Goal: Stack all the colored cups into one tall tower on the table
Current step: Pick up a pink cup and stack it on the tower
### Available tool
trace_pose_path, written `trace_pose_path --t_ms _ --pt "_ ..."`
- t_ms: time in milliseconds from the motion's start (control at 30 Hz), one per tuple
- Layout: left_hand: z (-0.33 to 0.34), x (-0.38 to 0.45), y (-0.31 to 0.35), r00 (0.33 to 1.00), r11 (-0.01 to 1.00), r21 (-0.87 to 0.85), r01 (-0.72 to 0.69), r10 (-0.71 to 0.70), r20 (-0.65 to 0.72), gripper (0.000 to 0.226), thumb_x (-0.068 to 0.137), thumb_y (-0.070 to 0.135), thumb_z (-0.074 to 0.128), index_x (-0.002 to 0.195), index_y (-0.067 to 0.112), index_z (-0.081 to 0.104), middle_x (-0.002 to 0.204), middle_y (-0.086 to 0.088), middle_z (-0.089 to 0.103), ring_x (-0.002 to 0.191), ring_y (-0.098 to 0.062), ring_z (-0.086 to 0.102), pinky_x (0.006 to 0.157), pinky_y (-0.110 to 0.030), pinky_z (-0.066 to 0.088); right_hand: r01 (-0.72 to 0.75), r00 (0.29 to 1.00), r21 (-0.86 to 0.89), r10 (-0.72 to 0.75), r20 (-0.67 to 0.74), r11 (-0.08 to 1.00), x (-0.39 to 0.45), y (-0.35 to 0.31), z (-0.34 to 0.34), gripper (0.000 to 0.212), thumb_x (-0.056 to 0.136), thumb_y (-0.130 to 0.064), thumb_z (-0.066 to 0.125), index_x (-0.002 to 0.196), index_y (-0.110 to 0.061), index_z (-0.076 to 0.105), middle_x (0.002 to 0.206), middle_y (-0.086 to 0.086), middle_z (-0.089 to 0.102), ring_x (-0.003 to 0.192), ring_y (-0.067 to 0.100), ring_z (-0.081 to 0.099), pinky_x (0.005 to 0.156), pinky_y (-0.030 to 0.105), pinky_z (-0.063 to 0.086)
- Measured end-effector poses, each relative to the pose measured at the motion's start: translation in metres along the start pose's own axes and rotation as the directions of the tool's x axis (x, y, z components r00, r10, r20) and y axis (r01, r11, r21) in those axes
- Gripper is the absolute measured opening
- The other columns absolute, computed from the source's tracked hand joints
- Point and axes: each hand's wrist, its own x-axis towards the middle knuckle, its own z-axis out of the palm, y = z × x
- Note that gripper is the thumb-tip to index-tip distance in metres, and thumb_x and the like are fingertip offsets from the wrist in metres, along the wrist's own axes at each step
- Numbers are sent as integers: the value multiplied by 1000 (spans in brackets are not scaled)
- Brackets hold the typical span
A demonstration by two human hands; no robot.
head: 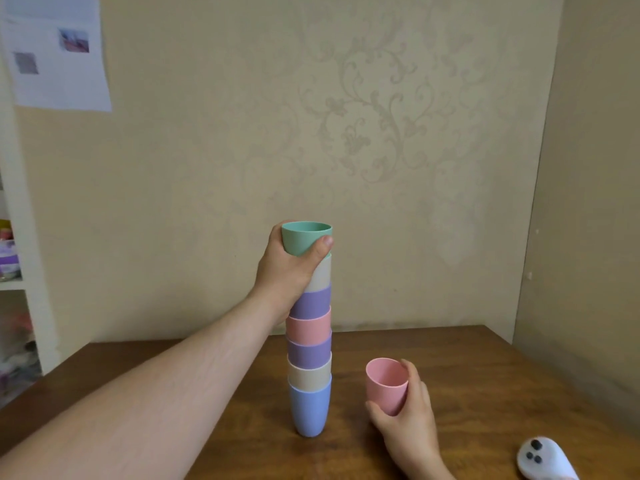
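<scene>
**Cup Tower Assembly: Top Cup Seating, Final Cup Staged**

Far left, a paper sheet (pixel 59 53) hangs on the wall. It carries two small printed pictures; no writing on it can be read. Below it, a white shelf unit (pixel 14 282) holds blurred items; no label is legible.

The left hand (pixel 291 268) reaches up from the lower left and is clamped around the green cup (pixel 304 237), thumb on the near side and the other fingers wrapped behind. The green cup sits mouth-up at the top of the tower (pixel 309 341). The grip at the top most likely serves two purposes: seating the green cup into the beige cup below it, and steadying the tall column against tipping.

The tower stands upright on the surface (pixel 485 393), near its middle. From the top down, it reads: green, beige, purple, pink, purple, beige and blue cup (pixel 309 414), each nested in the one below.

To the right of the tower, apart from it, the right hand (pixel 408 417) is closed around the pink cup (pixel 387 386), which is mouth-up and tilted slightly toward the tower. It appears lifted or just resting on the surface; which cannot be told. This cup appears staged as the next one to be added.

At the lower right, a white remote (pixel 543 459) with dark buttons lies on the surface. No brand marking is visible.
</scene>
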Motion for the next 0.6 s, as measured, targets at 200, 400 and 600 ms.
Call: trace_pose_path --t_ms 200,400,600 --pt "-4 -10 -16 998 999 4 41 -41 50 81 63 56 91 133 39 55 114 13 78 104 -15 77 96 -47 63 -92 995 -4 92 39 996 18 -30 -10 106 69 -30 94 160 -29 40 144 0 62 123 21 62 105 38 52" --pt "-4 -10 -31 996 995 -63 82 -80 31 67 75 48 86 133 36 56 112 8 79 101 -17 79 96 -51 63 99 990 344 -58 -129 934 94 -199 -52 101 70 -46 94 155 -21 44 135 2 66 114 21 68 95 41 59" --pt "4 -12 -32 997 995 -77 64 -60 43 57 80 35 88 128 36 57 104 9 79 94 -15 78 83 -40 64 378 915 395 -402 -24 837 94 -353 -62 71 84 -34 91 141 -23 49 112 -9 61 94 5 65 72 25 61"
